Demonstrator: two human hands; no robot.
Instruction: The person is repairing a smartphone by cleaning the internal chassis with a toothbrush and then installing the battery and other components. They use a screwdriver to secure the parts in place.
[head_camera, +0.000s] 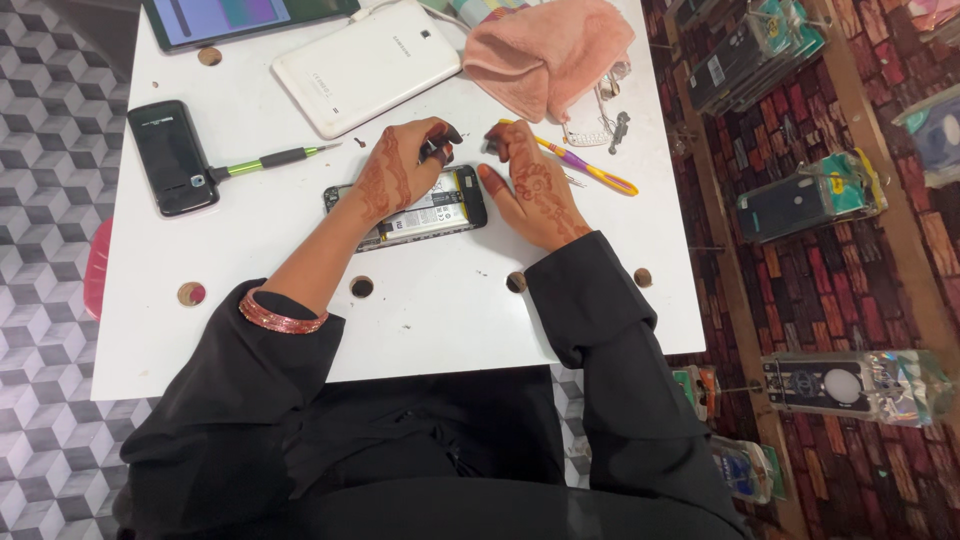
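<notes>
An opened phone (440, 208) lies flat on the white table (440, 300), its battery exposed. My left hand (395, 170) rests over the phone's left half, fingertips curled near its top edge and pinching something small and dark that I cannot make out. My right hand (530, 185) sits just right of the phone, thumb touching its right end, fingers bent above it. A yellow and purple tool (590, 168) lies under and beyond my right hand.
A green-tipped screwdriver (270, 158) and a black phone (172, 157) lie at left. A white tablet (365, 65), a dark tablet (240, 18) and a pink cloth (550, 55) sit at the back. Small metal parts (600, 125) lie near the cloth. Packaged phone cases (810, 195) hang at right.
</notes>
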